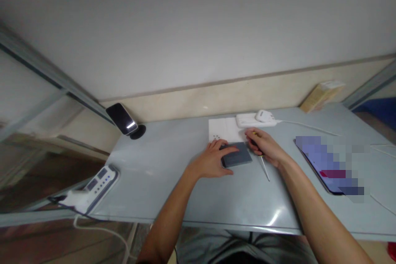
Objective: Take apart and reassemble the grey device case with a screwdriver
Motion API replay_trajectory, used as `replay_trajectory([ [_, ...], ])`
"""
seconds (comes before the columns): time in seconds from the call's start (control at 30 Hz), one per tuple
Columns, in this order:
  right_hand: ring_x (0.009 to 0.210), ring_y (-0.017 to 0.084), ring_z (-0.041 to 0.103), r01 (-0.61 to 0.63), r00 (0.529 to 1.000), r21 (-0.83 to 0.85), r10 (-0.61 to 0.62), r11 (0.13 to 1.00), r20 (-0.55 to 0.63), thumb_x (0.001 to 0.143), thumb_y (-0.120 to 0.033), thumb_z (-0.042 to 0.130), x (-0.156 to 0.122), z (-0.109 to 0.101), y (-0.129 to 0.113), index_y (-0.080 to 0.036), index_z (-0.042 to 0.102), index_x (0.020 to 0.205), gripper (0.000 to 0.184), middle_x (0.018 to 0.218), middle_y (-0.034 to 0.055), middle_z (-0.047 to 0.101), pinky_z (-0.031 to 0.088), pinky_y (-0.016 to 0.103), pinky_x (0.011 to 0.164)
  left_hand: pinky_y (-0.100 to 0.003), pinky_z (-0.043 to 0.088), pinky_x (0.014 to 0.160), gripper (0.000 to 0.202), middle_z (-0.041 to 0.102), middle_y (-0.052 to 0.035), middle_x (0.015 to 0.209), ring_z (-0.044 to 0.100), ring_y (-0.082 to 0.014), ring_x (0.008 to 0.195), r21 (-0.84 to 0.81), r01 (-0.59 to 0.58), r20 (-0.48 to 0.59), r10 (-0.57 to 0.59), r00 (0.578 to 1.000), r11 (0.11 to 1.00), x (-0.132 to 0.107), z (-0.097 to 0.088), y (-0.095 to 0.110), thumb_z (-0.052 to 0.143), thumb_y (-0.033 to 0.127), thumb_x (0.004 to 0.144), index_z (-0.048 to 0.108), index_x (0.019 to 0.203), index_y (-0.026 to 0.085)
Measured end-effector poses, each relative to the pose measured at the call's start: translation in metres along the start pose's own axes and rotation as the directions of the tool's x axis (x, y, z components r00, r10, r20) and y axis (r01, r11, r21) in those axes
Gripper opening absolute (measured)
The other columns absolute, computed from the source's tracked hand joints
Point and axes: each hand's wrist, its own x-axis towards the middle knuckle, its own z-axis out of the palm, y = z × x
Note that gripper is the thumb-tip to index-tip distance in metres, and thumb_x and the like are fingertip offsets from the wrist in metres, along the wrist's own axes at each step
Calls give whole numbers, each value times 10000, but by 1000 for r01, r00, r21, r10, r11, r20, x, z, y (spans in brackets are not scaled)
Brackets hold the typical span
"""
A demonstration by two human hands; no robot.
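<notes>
A: What do we have, biggest first?

B: A grey table point(161, 148) lies under everything. A tablet point(320, 163) rests on our right, its screen partly blurred out. Beyond our hands is a white sheet of paper point(224, 126).

A: And the hands?

B: Our left hand point(207, 161) is spread over the left end of a dark case point(244, 156), thumb by the near edge, a finger across the top. Our right hand point(266, 144) is curled around the handle of a screwdriver point(264, 168).

A: Where is the case?

B: Flat on the table between our hands, just on the near side of the paper.

A: How should it handle?

B: Stiff and fairly light, we judge, with a smooth top that may slide. Its opposite edges look the surest hold.

A: The screwdriver?

B: Rigid, probably slippery along its thin shaft, so we favour the handle. We cannot tell whether its tip touches the table.

A: Smallest?

B: Some dark specks point(216, 136) on the paper, too small to identify.
</notes>
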Motion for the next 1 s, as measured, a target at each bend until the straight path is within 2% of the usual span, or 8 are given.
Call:
replay_trajectory([
  [0.13, 432, 45, 266, -46, 980, -218, 86, 975, 177, 759, -663, 713, -5, -1, 2, -208, 575, 918, 502, 531, -97, 363, 138, 184, 383, -369, 505, 963, 757, 610, -46, 1146, 615, -217, 1022, -181, 53, 160, -24, 987, 982, -7, -15, -6, 881, 291, 708, 578, 1401, 314],
  [0.23, 456, 46, 315, -34, 950, -312, 128, 950, 286, 768, -669, 705, -8, -1, 0, -192, 627, 986, 530, 605, -68, 446, 160, 188, 380, -322, 527, 809, 734, 625, -12, 982, 612, -182, 839, -233, 135, 248, -75, 966, 963, -10, -21, -4, 881, 317, 715, 585, 1386, 298],
  [0.37, 509, 53, 360, 13, 937, -354, 112, 935, 330, 793, -648, 693, -9, 0, -2, -198, 656, 1134, 566, 814, 7, 620, 206, 197, 396, -419, 459, 1068, 782, 537, -95, 1296, 527, -274, 1240, -200, -51, 107, 73, 992, 978, -7, -12, 6, 943, 358, 621, 622, 1331, 302],
  [0.5, 577, 84, 421, 79, 938, -339, 45, 938, 344, 811, -607, 700, -8, 3, -2, -203, 680, 1135, 519, 755, -6, 599, 274, 203, 461, -502, 342, 1184, 701, 444, -95, 1467, 362, -330, 1437, -142, -130, 85, 143, 986, 981, -3, 4, 18, 934, 433, 628, 658, 1264, 337],
  [0.6, 601, 82, 441, 89, 961, -261, -13, 961, 277, 809, -601, 705, -5, 3, 0, -194, 681, 1102, 502, 857, 21, 625, 295, 205, 478, -489, 373, 1153, 626, 527, -93, 1350, 463, -322, 1341, -96, -133, 80, 141, 987, 986, -1, 12, 26, 903, 501, 660, 682, 1221, 333],
  [0.7, 553, 60, 374, 79, 982, -159, -49, 984, 184, 800, -587, 722, -1, -2, 1, -197, 668, 1082, 485, 875, 21, 603, 228, 202, 441, -479, 439, 1070, 722, 562, -103, 1178, 552, -320, 1168, 2, -83, 37, 83, 996, 997, 2, 19, 31, 869, 626, 637, 672, 1248, 298],
  [0.83, 529, 46, 345, 55, 992, -80, -45, 995, 122, 766, -557, 766, 1, -10, 0, -206, 664, 1075, 479, 875, 13, 576, 172, 198, 414, -492, 504, 961, 927, 540, -117, 1139, 592, -333, 1061, 91, 94, -58, -89, 994, 991, 5, 29, 36, 788, 733, 660, 534, 1421, 270],
  [1.0, 508, 45, 340, 31, 991, -103, -17, 994, 136, 751, -566, 766, 3, -15, 1, -197, 656, 1063, 496, 833, 3, 562, 155, 199, 402, -442, 545, 866, 766, 551, -115, 1141, 643, -298, 948, 95, 282, -143, -267, 953, 955, 8, 32, 35, 728, 704, 761, 563, 1333, 222],
])
